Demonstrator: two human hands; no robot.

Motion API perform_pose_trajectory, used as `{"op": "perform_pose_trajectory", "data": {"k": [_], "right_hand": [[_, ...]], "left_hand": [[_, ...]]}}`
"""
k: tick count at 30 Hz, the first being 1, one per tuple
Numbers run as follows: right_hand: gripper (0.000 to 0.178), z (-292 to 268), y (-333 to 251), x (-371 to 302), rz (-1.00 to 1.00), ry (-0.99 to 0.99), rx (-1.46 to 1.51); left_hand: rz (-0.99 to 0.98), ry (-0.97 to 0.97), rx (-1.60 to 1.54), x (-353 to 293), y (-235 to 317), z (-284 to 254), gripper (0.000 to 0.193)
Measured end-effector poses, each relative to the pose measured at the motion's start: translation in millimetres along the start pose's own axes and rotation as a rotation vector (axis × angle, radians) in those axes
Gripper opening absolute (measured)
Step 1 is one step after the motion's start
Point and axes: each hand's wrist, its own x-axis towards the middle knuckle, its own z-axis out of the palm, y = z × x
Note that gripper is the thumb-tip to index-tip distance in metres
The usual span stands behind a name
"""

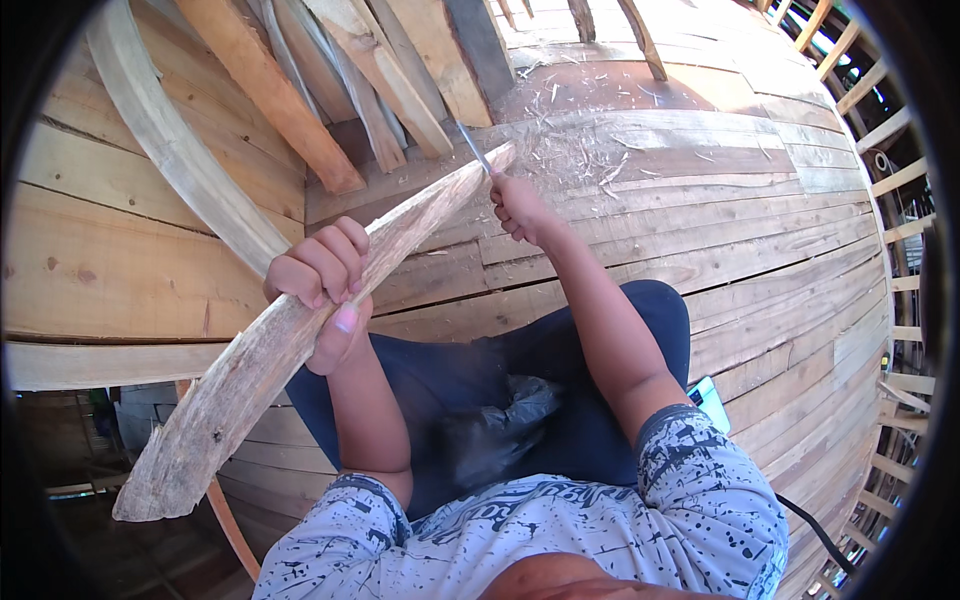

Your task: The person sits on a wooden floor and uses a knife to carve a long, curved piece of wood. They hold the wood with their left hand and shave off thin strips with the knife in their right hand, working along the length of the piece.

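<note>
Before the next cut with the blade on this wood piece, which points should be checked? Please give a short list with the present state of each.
1. Left hand grips the wooden piece firmly: ok.
2. Right hand closed on the blade: ok.
3. Blade meets the far tip of the piece: ok.
4. Left hand away from the blade: ok.
5. Blade sharpness: cannot tell.
6. Plank floor free of shavings: not ok.
</note>
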Motion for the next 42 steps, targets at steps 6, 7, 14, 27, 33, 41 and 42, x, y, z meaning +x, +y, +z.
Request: {"op": "perform_pose_trajectory", "data": {"k": [6, 7, 14, 27, 33, 41, 42], "right_hand": [[0.044, 4, 16, 8, 0.024, 0.138, 0.008], [0.044, -7, 14, 11, 0.044, 0.059, 0.024], [0.047, -18, 15, 20, 0.046, -0.001, 0.055], [0.043, -14, 11, 22, 0.145, -0.264, 0.326], [0.046, -19, 13, 25, 0.160, -0.327, 0.369], [0.050, 0, 18, 14, 0.030, -0.025, 0.039], [0.050, -4, 18, 14, 0.096, -0.150, 0.130]], "left_hand": [[-0.001, 0.011, -0.026, 1, 2, -3, 0.031], [0.004, 0.016, -0.027, 1, 1, -3, 0.031], [-0.001, 0.037, -0.033, -1, -8, -3, 0.031], [-0.010, 0.076, -0.031, -1, -7, -21, 0.028], [-0.017, 0.093, -0.041, -1, -8, -20, 0.028], [-0.015, 0.102, -0.090, 3, 4, -20, 0.028], [-0.016, 0.102, -0.090, 3, 5, -21, 0.027]]}}
